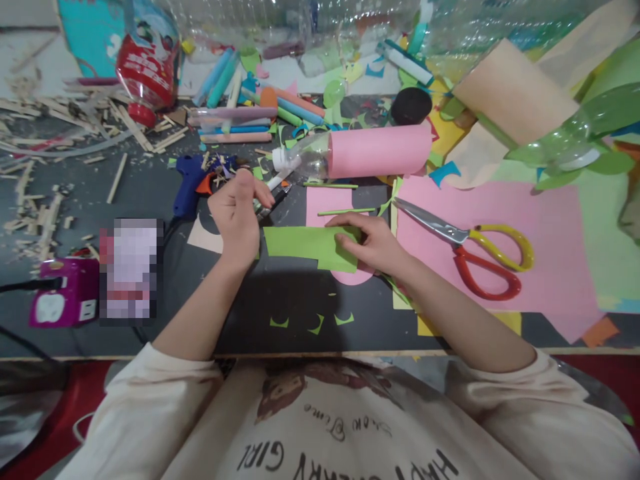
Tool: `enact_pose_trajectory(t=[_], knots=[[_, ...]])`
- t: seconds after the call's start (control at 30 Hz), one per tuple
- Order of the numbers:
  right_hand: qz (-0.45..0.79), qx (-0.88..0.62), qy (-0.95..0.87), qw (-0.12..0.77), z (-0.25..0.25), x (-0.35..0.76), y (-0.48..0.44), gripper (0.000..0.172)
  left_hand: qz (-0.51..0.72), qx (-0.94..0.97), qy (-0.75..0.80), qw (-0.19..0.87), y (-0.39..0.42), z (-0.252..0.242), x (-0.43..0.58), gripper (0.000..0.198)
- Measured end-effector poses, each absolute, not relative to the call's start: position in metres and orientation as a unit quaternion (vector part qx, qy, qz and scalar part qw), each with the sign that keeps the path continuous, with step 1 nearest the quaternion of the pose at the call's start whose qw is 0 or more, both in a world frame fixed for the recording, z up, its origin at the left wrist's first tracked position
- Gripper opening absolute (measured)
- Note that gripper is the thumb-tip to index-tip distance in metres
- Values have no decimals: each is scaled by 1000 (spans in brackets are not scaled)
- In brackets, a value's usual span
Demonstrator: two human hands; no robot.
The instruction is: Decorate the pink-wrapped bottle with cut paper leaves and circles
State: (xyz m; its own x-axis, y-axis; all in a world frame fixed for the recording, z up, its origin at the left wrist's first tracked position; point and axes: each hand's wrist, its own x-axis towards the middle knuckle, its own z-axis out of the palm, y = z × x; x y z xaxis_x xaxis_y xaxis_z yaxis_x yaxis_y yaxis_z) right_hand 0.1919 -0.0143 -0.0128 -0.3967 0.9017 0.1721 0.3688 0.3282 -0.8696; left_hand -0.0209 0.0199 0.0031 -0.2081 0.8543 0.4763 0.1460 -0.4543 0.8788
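Observation:
My left hand (237, 213) is curled closed above the table, left of a strip of green paper (293, 241). A black pen (277, 200) lies close beside its fingertips; whether the fingers hold anything is hidden. My right hand (373, 243) rests over the right end of the green paper, thumb and forefinger apart and touching it. Under that end, part of a pink paper piece (325, 198) shows. Scissors (453, 233) with red and yellow handles lie open on pink paper (545, 220) to the right. Small green offcuts (315, 325) lie nearer me.
Beyond my hands lies a bottle wrapped in pink paper (380, 151). A blue glue gun (187, 183) and a pixelated phone-like object (131, 267) are left, near a purple box (65, 293). Markers (235, 117), wood sticks (45, 220) and clear plastic bottles (280, 27) crowd the back and left.

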Motion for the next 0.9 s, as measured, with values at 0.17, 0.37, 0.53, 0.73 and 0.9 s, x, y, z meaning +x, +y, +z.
enact_pose_trajectory(t=[0.17, 0.37, 0.53, 0.73, 0.9], knots=[[375, -447, -732, 353, -15, 190, -14, 17, 597, 598, 456, 282, 18, 1, -18, 28], [374, -440, -740, 345, -13, 190, -14, 18, 570, 628, 453, 275, 16, -3, -18, 23], [369, -438, -745, 341, -14, 190, -14, 17, 569, 642, 426, 288, 15, -3, -18, 25], [360, -427, -750, 354, -15, 190, -13, 18, 581, 622, 437, 290, 15, -2, -19, 27], [358, -425, -756, 346, -15, 191, -12, 18, 552, 636, 452, 295, 11, 3, -19, 23]])
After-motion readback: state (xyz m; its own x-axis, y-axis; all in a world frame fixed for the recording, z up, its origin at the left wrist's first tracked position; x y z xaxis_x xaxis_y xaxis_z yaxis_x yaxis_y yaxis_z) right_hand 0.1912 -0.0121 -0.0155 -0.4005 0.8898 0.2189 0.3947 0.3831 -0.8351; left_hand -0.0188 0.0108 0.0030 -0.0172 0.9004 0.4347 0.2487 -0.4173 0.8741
